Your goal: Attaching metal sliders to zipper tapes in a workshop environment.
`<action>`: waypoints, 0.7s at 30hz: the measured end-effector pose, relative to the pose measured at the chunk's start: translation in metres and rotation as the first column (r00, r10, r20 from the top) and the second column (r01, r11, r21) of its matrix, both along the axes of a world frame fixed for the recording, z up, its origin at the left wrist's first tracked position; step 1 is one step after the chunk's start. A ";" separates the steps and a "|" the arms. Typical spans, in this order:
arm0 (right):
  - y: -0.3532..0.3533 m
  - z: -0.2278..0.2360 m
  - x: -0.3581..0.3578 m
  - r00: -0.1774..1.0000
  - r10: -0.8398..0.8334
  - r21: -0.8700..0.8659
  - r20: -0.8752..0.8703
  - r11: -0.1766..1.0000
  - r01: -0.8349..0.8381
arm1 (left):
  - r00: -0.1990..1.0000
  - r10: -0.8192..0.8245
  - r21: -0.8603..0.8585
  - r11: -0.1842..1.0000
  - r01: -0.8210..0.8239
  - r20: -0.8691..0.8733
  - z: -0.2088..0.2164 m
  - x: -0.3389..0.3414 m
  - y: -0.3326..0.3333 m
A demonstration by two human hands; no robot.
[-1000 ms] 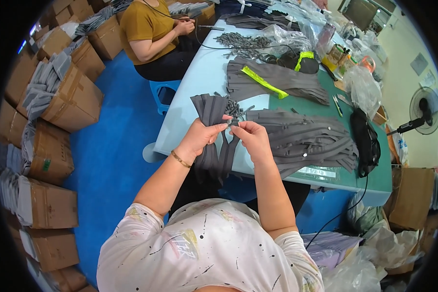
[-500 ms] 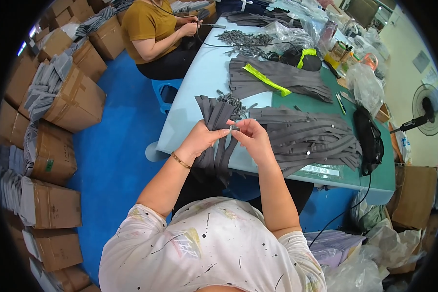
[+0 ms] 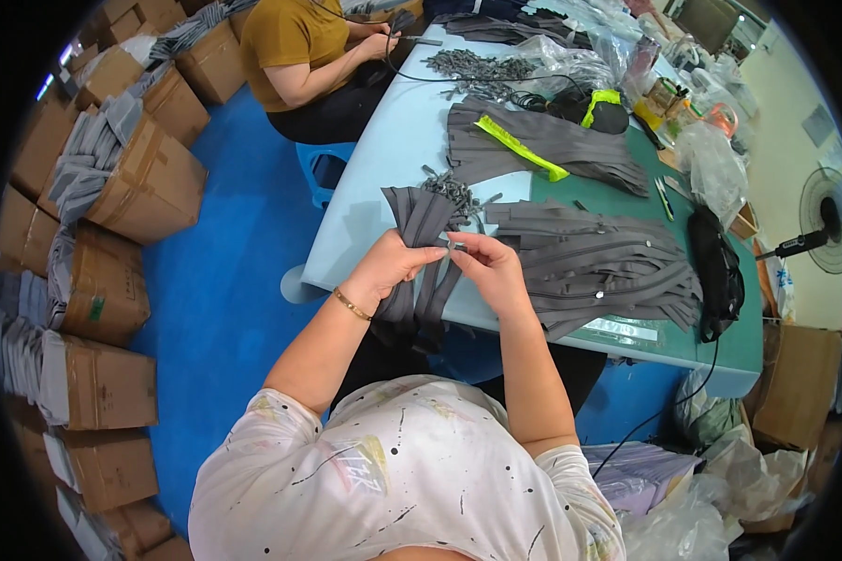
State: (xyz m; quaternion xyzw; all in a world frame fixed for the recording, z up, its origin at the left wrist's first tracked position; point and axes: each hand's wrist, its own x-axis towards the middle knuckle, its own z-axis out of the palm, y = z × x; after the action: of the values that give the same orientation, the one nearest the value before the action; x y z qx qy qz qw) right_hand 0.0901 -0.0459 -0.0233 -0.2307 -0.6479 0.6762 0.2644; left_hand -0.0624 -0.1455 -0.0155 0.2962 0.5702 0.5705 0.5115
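My left hand point(image 3: 385, 266) is closed round several dark grey zipper strips point(image 3: 415, 213), whose lower ends hang over the table's near edge. Thumb and forefinger of my right hand point(image 3: 496, 273) pinch a small grey zipper pull against the tip of my left thumb; the fingers partly hide it. Just beyond my hands lies a small heap of grey zipper pulls point(image 3: 452, 194). To the right, a spread of grey zippers point(image 3: 589, 257) covers part of the table point(image 3: 346, 220).
Across the table lie another zipper bundle with a yellow-green strip point(image 3: 522, 150), more grey pulls point(image 3: 477, 67), snips point(image 3: 664, 199) and a black pouch point(image 3: 715, 271). A co-worker point(image 3: 295, 65) sits at the far left. Cardboard boxes point(image 3: 150, 178) line the left; a fan point(image 3: 823, 220) stands right.
The whole view has shifted slightly. Both hands keep nearly the same hold, and the right fingertips have turned a little at the small pull.
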 end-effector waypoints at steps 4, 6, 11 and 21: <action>0.002 -0.004 0.000 0.999 -0.011 -0.031 -0.032 0.999 0.010 | 1.000 0.007 -0.016 1.000 -0.007 0.001 -0.006 -0.002 0.000; 0.002 -0.004 0.000 1.000 -0.007 -0.029 -0.027 1.000 0.006 | 1.000 0.006 -0.009 1.000 -0.006 0.004 -0.003 -0.001 0.000; 0.003 -0.005 0.000 0.998 -0.026 -0.048 -0.063 0.999 0.023 | 0.999 0.038 -0.005 0.999 -0.038 -0.006 0.005 0.006 0.001; 0.002 -0.008 0.000 0.996 -0.050 -0.059 -0.079 0.997 0.046 | 0.997 -0.027 0.006 1.000 0.028 -0.072 0.008 0.009 0.001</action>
State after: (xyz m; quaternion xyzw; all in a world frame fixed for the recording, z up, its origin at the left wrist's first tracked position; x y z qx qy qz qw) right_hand 0.0898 -0.0435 -0.0313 -0.2260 -0.6114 0.6966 0.2998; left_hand -0.0534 -0.1441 -0.0074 0.3263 0.5821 0.5544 0.4973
